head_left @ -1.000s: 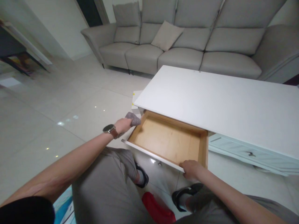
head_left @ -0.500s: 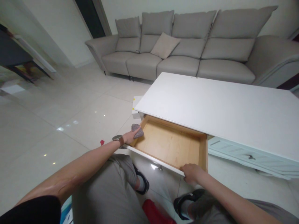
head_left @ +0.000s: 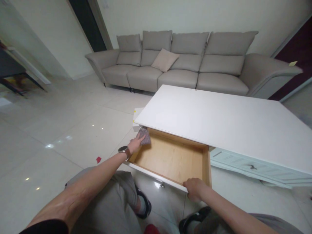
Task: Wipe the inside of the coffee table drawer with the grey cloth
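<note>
A wooden drawer (head_left: 174, 158) with a white front is pulled out of the white coffee table (head_left: 195, 113). My left hand (head_left: 135, 143) presses a grey-purple cloth (head_left: 145, 136) against the top of the drawer's left side, close to the table's edge. A watch with a brown strap is on that wrist. My right hand (head_left: 196, 189) grips the top edge of the drawer front near its right end, with the fingers curled over it. Nothing lies inside the drawer. Its metal knob (head_left: 162, 185) shows on the front, below the rim.
A second, closed drawer (head_left: 251, 165) is to the right. A grey sofa (head_left: 180, 74) stands behind the table. Beside the table's left end is a white box (head_left: 136, 126). A red scrap (head_left: 98, 160) lies on the tiled floor, and a red object (head_left: 151, 229) is between my feet.
My left hand has slid the cloth along the drawer's left side, away from me toward the table. My right hand keeps its grip on the drawer front. The view has tilted up and shifted right.
</note>
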`<state>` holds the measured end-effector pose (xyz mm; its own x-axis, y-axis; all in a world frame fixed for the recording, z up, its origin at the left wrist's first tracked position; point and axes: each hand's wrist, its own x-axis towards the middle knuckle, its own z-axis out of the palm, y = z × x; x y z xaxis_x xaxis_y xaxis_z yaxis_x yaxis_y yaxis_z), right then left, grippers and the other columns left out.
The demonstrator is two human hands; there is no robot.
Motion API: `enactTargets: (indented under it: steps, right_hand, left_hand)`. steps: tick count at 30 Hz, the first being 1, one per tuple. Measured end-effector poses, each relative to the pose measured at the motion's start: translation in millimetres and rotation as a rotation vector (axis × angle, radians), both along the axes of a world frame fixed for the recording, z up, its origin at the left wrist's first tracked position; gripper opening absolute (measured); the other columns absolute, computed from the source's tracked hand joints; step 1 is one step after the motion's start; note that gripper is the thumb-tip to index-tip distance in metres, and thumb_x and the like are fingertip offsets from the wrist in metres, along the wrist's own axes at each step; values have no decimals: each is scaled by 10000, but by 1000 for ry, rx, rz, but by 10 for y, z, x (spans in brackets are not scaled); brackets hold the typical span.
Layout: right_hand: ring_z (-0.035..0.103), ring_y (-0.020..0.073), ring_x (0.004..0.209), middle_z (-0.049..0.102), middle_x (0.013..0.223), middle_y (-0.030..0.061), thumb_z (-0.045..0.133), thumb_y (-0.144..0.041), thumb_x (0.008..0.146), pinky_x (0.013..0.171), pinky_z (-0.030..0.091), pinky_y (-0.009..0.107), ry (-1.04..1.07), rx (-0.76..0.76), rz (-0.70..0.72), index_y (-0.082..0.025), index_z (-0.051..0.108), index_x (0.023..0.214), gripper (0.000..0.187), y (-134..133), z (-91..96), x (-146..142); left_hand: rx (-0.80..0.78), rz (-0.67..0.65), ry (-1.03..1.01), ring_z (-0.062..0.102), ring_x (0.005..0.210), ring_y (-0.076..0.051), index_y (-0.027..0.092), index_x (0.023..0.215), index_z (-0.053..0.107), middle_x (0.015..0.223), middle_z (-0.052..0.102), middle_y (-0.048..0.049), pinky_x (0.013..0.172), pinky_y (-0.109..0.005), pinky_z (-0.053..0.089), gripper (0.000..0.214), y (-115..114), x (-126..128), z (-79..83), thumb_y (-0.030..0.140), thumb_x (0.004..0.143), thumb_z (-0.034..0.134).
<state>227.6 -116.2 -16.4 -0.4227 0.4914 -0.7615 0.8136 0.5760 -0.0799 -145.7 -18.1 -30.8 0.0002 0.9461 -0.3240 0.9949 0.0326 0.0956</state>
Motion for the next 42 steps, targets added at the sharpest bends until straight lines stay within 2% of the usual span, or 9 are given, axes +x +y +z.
enactTargets:
  steps: [3, 7, 10, 14, 18, 23, 31, 36, 42]
  right_hand:
    - [693, 358, 1110, 730, 1188, 189, 676, -190, 706, 896, 539, 413, 11, 14, -5, -169, 726, 1221, 518, -9, -12, 11]
    - [689, 365, 1118, 726, 1197, 199, 656, -194, 738, 918, 540, 429, 29, 29, 4, -145, 724, 1220, 489, -18, -31, 21]
    - [687, 370, 1122, 725, 1201, 202, 675, -203, 727, 923, 543, 431, 21, 10, 17, -137, 721, 1226, 505, -4, -46, 5]
    - [685, 378, 1123, 731, 1197, 186, 726, -208, 687, 916, 548, 426, -18, -30, 23, -152, 728, 1222, 537, 32, -54, -38]
    - [688, 374, 1118, 732, 1205, 176, 764, -209, 663, 906, 551, 418, -57, -53, 34, -168, 730, 1224, 564, 65, -67, -75]
    - [690, 363, 1118, 735, 1198, 170, 740, -171, 651, 899, 558, 412, -85, -90, 58, -168, 732, 1224, 573, 89, -96, -91]
    - [695, 372, 1102, 744, 1169, 174, 740, -216, 680, 904, 550, 426, -37, -52, 37, -175, 741, 1205, 527, 58, -119, -38]
    - [692, 370, 1106, 739, 1178, 170, 731, -220, 679, 895, 537, 420, -25, -42, 36, -191, 724, 1222, 543, 52, -105, -22]
    - [690, 365, 1107, 731, 1183, 180, 701, -204, 697, 886, 531, 415, -13, -30, 28, -182, 706, 1240, 544, 38, -99, -5]
  left_hand:
    - [4, 39, 72, 537, 1340, -347, 299, 1623, 169, 1684, 165, -213, 1039, -482, 468, 834, 64, 160, -129, 193, 876, 523]
    - [2, 121, 128, 634, 1211, -373, 284, 1636, 100, 1659, 175, -277, 942, -495, 521, 804, 263, 220, -212, 203, 914, 445]
    - [-20, 108, 116, 663, 1166, -364, 245, 1637, 93, 1601, 294, -305, 921, -455, 533, 776, 422, 197, -204, 197, 927, 401]
    - [-10, 108, 123, 666, 1131, -350, 208, 1630, 121, 1441, 500, -268, 908, -438, 530, 712, 529, 213, -172, 221, 955, 347]
    - [11, 108, 164, 639, 1153, -352, 141, 1624, 138, 1364, 538, -281, 926, -442, 515, 668, 554, 266, -174, 188, 973, 280]
    - [-17, 37, 163, 635, 1168, -359, 166, 1639, 40, 1448, 471, -286, 928, -460, 522, 755, 543, 171, -258, 192, 951, 351]
    - [-74, 37, 72, 707, 1076, -297, 283, 1624, -121, 1653, 196, -256, 872, -379, 544, 866, 438, -19, -363, 260, 951, 424]
    - [-75, 43, 85, 716, 1066, -289, 283, 1619, -140, 1667, 139, -274, 866, -367, 543, 874, 370, 3, -342, 199, 946, 412]
    - [-80, 61, 71, 710, 1079, -293, 299, 1608, -176, 1679, 109, -257, 882, -377, 550, 897, 341, -4, -380, 227, 951, 430]
